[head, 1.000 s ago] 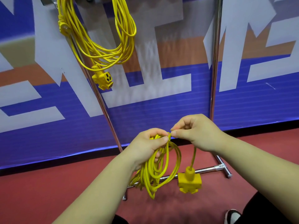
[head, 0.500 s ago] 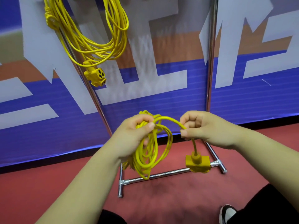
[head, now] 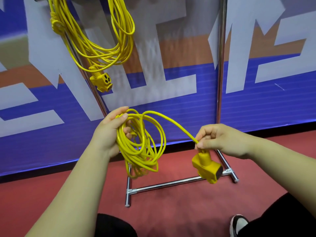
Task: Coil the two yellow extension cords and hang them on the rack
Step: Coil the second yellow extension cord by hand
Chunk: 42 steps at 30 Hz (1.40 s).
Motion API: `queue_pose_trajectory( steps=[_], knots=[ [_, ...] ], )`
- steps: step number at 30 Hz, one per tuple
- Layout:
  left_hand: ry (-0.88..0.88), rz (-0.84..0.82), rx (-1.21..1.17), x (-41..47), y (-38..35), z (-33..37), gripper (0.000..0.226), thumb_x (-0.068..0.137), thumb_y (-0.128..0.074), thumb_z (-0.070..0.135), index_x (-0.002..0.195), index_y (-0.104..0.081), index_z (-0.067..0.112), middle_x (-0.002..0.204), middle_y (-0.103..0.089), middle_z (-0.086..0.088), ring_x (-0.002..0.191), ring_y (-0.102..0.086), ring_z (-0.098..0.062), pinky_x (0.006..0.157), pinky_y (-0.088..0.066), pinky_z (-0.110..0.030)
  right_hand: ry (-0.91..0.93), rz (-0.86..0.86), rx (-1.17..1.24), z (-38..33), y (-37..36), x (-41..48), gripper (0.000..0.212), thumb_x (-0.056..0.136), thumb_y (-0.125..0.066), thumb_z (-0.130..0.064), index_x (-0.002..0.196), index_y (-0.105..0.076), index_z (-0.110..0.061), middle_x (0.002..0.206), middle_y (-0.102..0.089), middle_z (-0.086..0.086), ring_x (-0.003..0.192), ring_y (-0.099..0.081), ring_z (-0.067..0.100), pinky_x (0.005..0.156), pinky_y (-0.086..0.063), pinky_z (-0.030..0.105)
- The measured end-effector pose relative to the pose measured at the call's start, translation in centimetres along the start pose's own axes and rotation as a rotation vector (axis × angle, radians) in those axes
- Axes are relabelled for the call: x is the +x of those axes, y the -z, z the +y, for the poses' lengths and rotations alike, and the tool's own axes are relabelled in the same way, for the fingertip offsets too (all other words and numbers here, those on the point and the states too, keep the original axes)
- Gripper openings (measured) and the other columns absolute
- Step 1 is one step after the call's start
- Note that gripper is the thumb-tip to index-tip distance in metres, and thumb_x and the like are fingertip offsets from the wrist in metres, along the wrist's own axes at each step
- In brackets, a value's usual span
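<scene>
one of the two jobs looks done. the first cord hangs in loose loops from the top of the rack, far and to the left. its socket end dangles below the loops against the rack's left pole. the frame edge cuts off the top, so i cannot tell whether the cord sits on a peg or over a bar.

the second cord is in the person's hands, near the middle of the view, in front of the rack and above the red floor. the left hand has its grip closed round the top of the gathered loops, thumb over the strands, and the bundle hangs down from it. the right hand, further right, pinches the free tail of the same cord just above the socket block, which hangs under the fingers. a short arc of cord runs between the two hands.

the coiling seems almost finished. nearly all the length is in the loops, and only that last stretch with the block is loose. what is left, as i judge it, is to bring the tail in to the bundle and perhaps wrap or tuck it so the loops hold. then the bundle has to go up to the top of the rack and hang there beside the first cord.
</scene>
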<state>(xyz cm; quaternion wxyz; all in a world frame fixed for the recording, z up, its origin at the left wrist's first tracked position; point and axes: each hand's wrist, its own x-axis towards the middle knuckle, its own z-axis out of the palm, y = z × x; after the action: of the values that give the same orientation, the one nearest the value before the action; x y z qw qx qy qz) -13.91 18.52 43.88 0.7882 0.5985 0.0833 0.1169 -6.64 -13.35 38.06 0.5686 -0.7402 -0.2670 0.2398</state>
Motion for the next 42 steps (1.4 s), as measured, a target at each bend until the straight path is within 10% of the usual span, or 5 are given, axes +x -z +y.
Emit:
queue_pose_trajectory(
  steps=[14,27,34,42],
  knots=[
    [-0.129,0.158,-0.214,1.7,3.6,0.6,0.020,0.103,-0.048,0.016,0.123,-0.051,0.016,0.075,-0.055,-0.004,0.047,-0.048,-0.008,0.045,-0.043,-0.020,-0.408,-0.388,-0.248,1.5,0.7,-0.5,0.008,0.088,-0.073,-0.007,0.094,-0.077,-0.009,0.080,-0.072,0.008,0.067,-0.063,0.013,0.060,-0.050,0.025],
    [0.040,-0.311,-0.128,-1.0,0.8,-0.3,0.020,0.099,-0.047,0.016,0.111,-0.062,0.023,0.082,-0.056,-0.007,0.045,-0.042,-0.006,0.044,-0.041,-0.018,-0.732,0.107,-0.513,5.9,1.1,3.5,0.020,0.058,-0.073,-0.013,0.078,-0.074,-0.009,0.071,-0.055,0.009,0.065,-0.047,0.024,0.064,-0.041,0.034],
    [0.181,-0.564,-0.033,-1.9,-0.5,-1.3,0.045,0.076,-0.085,0.025,0.116,-0.065,0.021,0.085,-0.057,-0.010,0.045,-0.043,-0.009,0.046,-0.043,-0.022,-0.683,0.379,-0.078,2.7,0.1,3.8,0.013,0.082,-0.066,-0.003,0.071,-0.066,-0.010,0.060,-0.059,0.006,0.053,-0.048,0.021,0.055,-0.039,0.023],
    [0.246,-0.678,0.038,-2.3,-1.7,-2.3,0.054,0.079,-0.083,0.022,0.128,-0.060,0.018,0.090,-0.063,-0.010,0.047,-0.045,-0.011,0.047,-0.043,-0.023,-0.573,0.360,0.241,-1.1,0.3,4.2,0.003,0.093,-0.068,-0.014,0.091,-0.069,-0.012,0.068,-0.069,-0.001,0.062,-0.055,0.013,0.061,-0.048,0.029]
  ],
)
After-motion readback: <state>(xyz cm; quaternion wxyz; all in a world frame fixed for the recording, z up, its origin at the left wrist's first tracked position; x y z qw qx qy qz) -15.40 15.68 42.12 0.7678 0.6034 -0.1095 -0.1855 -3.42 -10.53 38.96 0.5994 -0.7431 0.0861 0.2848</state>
